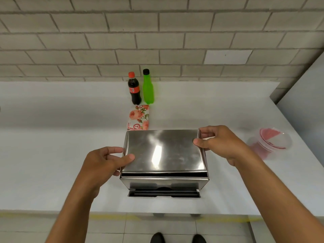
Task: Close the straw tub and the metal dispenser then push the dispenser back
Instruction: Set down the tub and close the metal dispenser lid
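Head view, both hands, left hand (103,160), right hand (221,142), clamped on metal dispenser (164,153); labels unreadable

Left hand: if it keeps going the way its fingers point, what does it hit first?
The left hand points right, already touching the metal dispenser at its left edge, thumb on the lid. It would meet that at once.

I can't read the blurred straw tub (270,142) at the bench's (52,155) right — my shoes (178,238) are cut off below.
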`<state>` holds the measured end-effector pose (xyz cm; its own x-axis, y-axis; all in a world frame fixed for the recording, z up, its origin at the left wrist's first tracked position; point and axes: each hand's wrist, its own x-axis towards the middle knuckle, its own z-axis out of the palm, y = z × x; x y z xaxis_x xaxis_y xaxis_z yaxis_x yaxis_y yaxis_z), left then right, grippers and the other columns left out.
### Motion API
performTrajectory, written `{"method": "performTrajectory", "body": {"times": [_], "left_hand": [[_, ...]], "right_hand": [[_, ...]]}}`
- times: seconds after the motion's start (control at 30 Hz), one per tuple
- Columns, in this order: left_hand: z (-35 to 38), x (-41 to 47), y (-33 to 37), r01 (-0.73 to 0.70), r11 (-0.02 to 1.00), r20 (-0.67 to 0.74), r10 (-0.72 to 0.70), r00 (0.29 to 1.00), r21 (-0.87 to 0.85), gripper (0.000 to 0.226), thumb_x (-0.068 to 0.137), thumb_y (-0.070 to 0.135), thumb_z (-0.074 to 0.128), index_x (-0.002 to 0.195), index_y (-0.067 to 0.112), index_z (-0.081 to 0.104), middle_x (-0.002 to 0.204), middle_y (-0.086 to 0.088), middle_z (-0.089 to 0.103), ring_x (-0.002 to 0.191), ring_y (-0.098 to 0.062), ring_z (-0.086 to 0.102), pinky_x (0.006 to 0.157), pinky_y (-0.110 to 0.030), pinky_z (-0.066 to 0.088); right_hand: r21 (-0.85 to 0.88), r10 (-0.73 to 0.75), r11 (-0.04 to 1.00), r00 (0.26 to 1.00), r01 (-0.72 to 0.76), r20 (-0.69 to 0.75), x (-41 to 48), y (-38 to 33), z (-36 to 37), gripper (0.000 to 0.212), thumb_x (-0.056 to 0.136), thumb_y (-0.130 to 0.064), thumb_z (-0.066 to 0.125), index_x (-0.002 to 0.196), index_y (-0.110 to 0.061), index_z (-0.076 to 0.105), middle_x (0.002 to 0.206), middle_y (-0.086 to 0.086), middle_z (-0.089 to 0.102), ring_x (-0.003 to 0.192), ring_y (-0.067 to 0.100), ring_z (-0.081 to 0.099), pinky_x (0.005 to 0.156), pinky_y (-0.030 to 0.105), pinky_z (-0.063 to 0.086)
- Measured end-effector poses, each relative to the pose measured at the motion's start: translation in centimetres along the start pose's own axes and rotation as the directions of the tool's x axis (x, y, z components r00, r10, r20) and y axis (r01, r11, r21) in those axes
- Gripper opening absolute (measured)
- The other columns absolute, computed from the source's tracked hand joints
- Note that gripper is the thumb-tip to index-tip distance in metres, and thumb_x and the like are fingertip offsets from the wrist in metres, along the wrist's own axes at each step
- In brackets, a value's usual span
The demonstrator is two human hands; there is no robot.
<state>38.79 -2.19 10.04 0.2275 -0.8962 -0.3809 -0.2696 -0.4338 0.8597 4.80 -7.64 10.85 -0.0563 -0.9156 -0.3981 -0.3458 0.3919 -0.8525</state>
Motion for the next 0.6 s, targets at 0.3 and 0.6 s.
{"method": "performTrajectory", "body": {"times": [0.3, 0.6], "left_hand": [[0.2, -1.0, -0.2, -0.016, 0.999, 0.009, 0.015, 1.000, 0.030, 0.045, 0.074, 0.030, 0.094, 0.112, 0.015, 0.075, 0.077, -0.007, 0.081, 0.080, -0.023, 0.077, 0.069, -0.032, 0.057], [0.0, -0.6, -0.2, -0.026, 0.996, 0.022, 0.024, 0.999, 0.085, 0.041, 0.075, 0.031, 0.093, 0.108, 0.015, 0.075, 0.072, 0.000, 0.080, 0.075, -0.023, 0.077, 0.063, -0.028, 0.057]], "right_hand": [[-0.028, 0.028, 0.999, 1.000, -0.027, 0.010, -0.4, 0.6, -0.1, 0.035, 0.090, -0.009, 0.084, 0.123, -0.007, 0.072, 0.118, 0.012, 0.074, 0.083, 0.015, 0.072, 0.058, 0.011, 0.052], [-0.022, 0.020, 1.000, 1.000, -0.021, -0.011, -0.9, 1.0, 0.3, 0.043, 0.090, -0.011, 0.085, 0.130, -0.007, 0.069, 0.121, 0.010, 0.072, 0.094, 0.022, 0.074, 0.062, 0.015, 0.052]]}}
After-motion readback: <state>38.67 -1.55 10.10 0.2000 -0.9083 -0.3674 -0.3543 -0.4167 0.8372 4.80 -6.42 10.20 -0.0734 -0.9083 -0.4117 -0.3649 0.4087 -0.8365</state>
